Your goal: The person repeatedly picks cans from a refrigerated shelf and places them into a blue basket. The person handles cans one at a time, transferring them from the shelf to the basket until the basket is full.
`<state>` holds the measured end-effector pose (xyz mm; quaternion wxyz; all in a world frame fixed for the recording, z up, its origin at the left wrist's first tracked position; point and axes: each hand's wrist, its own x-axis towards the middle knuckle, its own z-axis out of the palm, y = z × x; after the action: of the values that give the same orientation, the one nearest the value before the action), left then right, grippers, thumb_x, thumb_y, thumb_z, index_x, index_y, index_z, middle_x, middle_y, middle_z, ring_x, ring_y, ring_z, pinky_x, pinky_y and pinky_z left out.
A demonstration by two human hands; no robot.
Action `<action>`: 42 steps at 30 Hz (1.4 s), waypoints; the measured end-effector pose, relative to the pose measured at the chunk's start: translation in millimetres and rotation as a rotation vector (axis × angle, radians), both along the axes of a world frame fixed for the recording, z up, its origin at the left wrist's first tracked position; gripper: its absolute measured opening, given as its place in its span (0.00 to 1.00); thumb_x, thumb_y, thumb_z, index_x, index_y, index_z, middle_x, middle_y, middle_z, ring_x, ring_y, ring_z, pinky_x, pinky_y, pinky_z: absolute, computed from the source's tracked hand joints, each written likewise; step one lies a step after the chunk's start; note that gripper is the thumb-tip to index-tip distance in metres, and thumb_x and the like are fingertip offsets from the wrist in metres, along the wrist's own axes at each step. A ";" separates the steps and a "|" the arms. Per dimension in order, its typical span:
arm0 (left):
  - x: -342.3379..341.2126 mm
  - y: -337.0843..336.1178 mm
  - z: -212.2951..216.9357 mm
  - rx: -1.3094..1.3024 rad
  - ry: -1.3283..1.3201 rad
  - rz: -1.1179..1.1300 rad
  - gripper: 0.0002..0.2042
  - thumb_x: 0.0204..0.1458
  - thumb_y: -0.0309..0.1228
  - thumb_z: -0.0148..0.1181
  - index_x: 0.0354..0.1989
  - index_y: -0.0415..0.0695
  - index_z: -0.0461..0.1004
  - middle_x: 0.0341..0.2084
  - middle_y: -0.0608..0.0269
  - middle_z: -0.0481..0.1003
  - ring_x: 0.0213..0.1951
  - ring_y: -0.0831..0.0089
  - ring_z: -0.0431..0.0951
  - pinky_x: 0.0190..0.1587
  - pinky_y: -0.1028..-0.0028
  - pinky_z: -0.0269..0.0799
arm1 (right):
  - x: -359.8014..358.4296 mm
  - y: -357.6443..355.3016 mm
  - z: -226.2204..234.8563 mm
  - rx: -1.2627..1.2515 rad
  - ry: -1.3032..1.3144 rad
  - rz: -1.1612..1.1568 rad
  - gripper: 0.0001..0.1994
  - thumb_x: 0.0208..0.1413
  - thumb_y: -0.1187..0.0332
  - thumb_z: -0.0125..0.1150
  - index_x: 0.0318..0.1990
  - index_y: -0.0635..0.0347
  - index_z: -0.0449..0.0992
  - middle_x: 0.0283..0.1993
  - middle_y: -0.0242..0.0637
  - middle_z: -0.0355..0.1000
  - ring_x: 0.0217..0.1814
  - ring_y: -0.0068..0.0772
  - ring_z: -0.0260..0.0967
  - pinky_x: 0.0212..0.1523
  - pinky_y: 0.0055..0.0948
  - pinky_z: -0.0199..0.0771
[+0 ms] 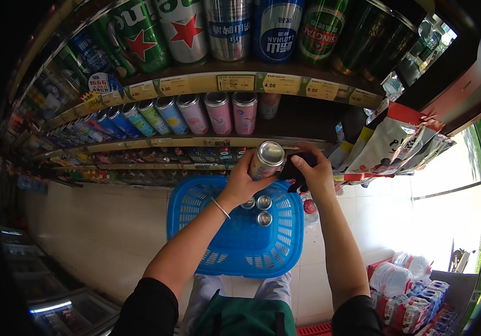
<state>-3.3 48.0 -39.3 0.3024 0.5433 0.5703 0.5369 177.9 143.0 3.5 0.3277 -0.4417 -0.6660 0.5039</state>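
Two hands at work before the drinks shelf. Left hand [242, 183] closed around the side of a can [266, 161], fingers and thumb wrapping the body, silver end facing up and clear of the grip; can sits at the fingertip side of that hand, slightly tilted. Right hand [317, 168] pinched on a dark cloth [294, 172], thumb on top, just beside the can; cannot tell whether cloth and can touch. Can and cloth both above the far part of a blue basket [240, 243]. Three small cans [264, 218] stand close together inside it, one partly hidden behind the left hand. Pale bracelet [221, 208] on left wrist. Beyond, pink cans [218, 115] line the shelf under a strip of price labels [235, 84]; packaged bags [388, 143] hang to the right.
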 end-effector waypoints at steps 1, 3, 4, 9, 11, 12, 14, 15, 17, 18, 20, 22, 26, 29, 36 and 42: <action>-0.2 -6.8 -16.4 0.045 -0.047 0.012 0.31 0.42 0.31 0.73 0.55 0.42 0.64 0.48 0.53 0.72 0.50 0.61 0.74 0.53 0.66 0.69 | -0.9 -7.2 6.1 -0.208 0.183 -0.099 0.22 0.52 0.57 0.68 0.49 0.62 0.74 0.42 0.37 0.75 0.44 0.29 0.73 0.48 0.25 0.72; 3.4 -19.1 -23.2 0.018 -0.085 0.010 0.31 0.43 0.33 0.72 0.55 0.42 0.64 0.48 0.54 0.72 0.51 0.61 0.74 0.53 0.66 0.69 | 0.0 -14.9 8.9 -0.219 0.190 -0.178 0.18 0.57 0.62 0.64 0.50 0.62 0.73 0.45 0.37 0.74 0.46 0.29 0.73 0.48 0.25 0.72; 4.6 -21.1 -26.6 0.010 -0.093 0.014 0.30 0.43 0.32 0.72 0.55 0.42 0.64 0.48 0.54 0.71 0.51 0.61 0.73 0.53 0.66 0.69 | -2.5 -20.3 5.5 -0.048 0.203 -0.131 0.16 0.58 0.66 0.61 0.51 0.62 0.72 0.48 0.38 0.73 0.47 0.31 0.72 0.49 0.26 0.71; 11.8 -29.7 -31.7 -0.025 -0.044 0.043 0.31 0.45 0.29 0.69 0.58 0.41 0.61 0.49 0.52 0.69 0.53 0.59 0.71 0.53 0.66 0.69 | -29.3 -51.9 10.4 0.935 -0.327 0.283 0.21 0.54 0.73 0.59 0.57 0.59 0.69 0.60 0.45 0.68 0.61 0.46 0.66 0.68 0.50 0.52; 12.6 -30.4 -34.3 -0.028 -0.062 0.042 0.32 0.46 0.29 0.68 0.59 0.41 0.60 0.50 0.52 0.69 0.53 0.59 0.71 0.54 0.66 0.69 | -32.9 -58.0 9.0 0.963 -0.391 0.258 0.22 0.50 0.74 0.60 0.56 0.60 0.70 0.59 0.44 0.69 0.61 0.46 0.67 0.69 0.54 0.46; 11.7 -32.0 -35.8 -0.029 -0.070 0.046 0.32 0.46 0.29 0.68 0.59 0.40 0.59 0.50 0.51 0.69 0.53 0.59 0.71 0.54 0.66 0.68 | -35.0 -61.2 7.8 0.977 -0.420 0.248 0.22 0.49 0.74 0.60 0.55 0.60 0.71 0.59 0.44 0.69 0.61 0.46 0.67 0.70 0.56 0.43; 11.8 -37.8 -39.7 -0.082 -0.109 0.068 0.32 0.46 0.29 0.68 0.59 0.40 0.59 0.50 0.51 0.68 0.53 0.60 0.71 0.54 0.66 0.68 | -38.5 -66.6 2.0 0.984 -0.402 0.259 0.22 0.47 0.74 0.61 0.53 0.61 0.72 0.56 0.42 0.71 0.60 0.44 0.69 0.70 0.56 0.44; 12.1 -41.0 -42.1 -0.109 -0.130 0.078 0.32 0.46 0.29 0.68 0.59 0.40 0.59 0.50 0.51 0.68 0.53 0.60 0.71 0.55 0.66 0.68 | -39.9 -68.4 0.3 0.986 -0.394 0.265 0.21 0.47 0.75 0.62 0.52 0.62 0.72 0.55 0.41 0.73 0.59 0.43 0.69 0.70 0.56 0.45; 12.2 -45.8 -49.1 -0.112 -0.129 0.079 0.33 0.46 0.29 0.69 0.60 0.40 0.59 0.51 0.52 0.68 0.54 0.62 0.71 0.54 0.67 0.68 | -38.3 -69.0 -1.0 0.976 -0.353 0.287 0.17 0.46 0.74 0.62 0.47 0.61 0.73 0.46 0.39 0.75 0.51 0.44 0.72 0.64 0.50 0.56; 13.6 -48.8 -49.3 -0.115 -0.151 0.068 0.33 0.46 0.30 0.69 0.60 0.40 0.59 0.51 0.53 0.68 0.54 0.62 0.71 0.54 0.67 0.68 | -35.7 -66.7 -3.5 0.938 -0.314 0.313 0.17 0.46 0.73 0.62 0.46 0.60 0.73 0.44 0.40 0.75 0.49 0.44 0.72 0.62 0.47 0.60; 17.2 -53.7 -48.7 -0.115 -0.156 0.037 0.33 0.46 0.31 0.69 0.60 0.40 0.59 0.51 0.53 0.68 0.54 0.63 0.71 0.54 0.67 0.68 | -33.4 -63.5 -1.5 0.856 -0.224 0.278 0.06 0.57 0.72 0.54 0.41 0.61 0.72 0.37 0.38 0.73 0.42 0.38 0.72 0.52 0.36 0.68; 20.9 -56.2 -47.1 -0.108 -0.121 -0.005 0.33 0.47 0.33 0.70 0.60 0.41 0.59 0.51 0.54 0.69 0.54 0.64 0.71 0.54 0.67 0.68 | -28.3 -55.0 -7.7 0.377 0.073 0.186 0.06 0.62 0.70 0.50 0.41 0.61 0.72 0.37 0.36 0.73 0.42 0.34 0.71 0.49 0.32 0.69; 15.4 -56.2 -52.4 -0.061 -0.193 -0.024 0.33 0.48 0.37 0.70 0.60 0.42 0.60 0.50 0.54 0.71 0.54 0.64 0.72 0.55 0.68 0.68 | -19.0 -52.5 -4.7 -0.186 0.514 -0.098 0.15 0.70 0.60 0.39 0.49 0.60 0.69 0.44 0.35 0.73 0.47 0.26 0.72 0.48 0.23 0.74; 10.5 -55.8 -50.2 -0.030 -0.180 0.014 0.33 0.47 0.38 0.70 0.60 0.42 0.60 0.50 0.55 0.71 0.53 0.63 0.72 0.54 0.68 0.69 | -19.8 -73.9 4.7 0.291 0.204 0.032 0.10 0.63 0.70 0.51 0.49 0.61 0.70 0.43 0.40 0.72 0.48 0.34 0.72 0.56 0.35 0.70; 11.5 -71.8 -46.7 -0.184 -0.485 -0.082 0.32 0.47 0.35 0.70 0.59 0.44 0.61 0.48 0.58 0.73 0.50 0.67 0.75 0.52 0.69 0.72 | -10.2 -56.6 -4.5 0.409 0.007 0.214 0.10 0.59 0.71 0.54 0.47 0.61 0.71 0.43 0.36 0.73 0.47 0.34 0.71 0.58 0.37 0.67; 1.4 -73.3 -47.6 -0.321 -1.324 -0.137 0.35 0.53 0.64 0.47 0.57 0.47 0.64 0.45 0.59 0.75 0.45 0.66 0.78 0.46 0.67 0.77 | -9.1 -100.6 -14.3 0.081 0.242 0.242 0.18 0.67 0.66 0.42 0.61 0.63 0.63 0.59 0.44 0.66 0.61 0.37 0.65 0.62 0.30 0.62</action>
<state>-1.9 -25.3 -86.8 0.6975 0.0839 0.3018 0.6445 168.8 42.4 -10.8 0.3600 -0.2809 -0.6896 0.5621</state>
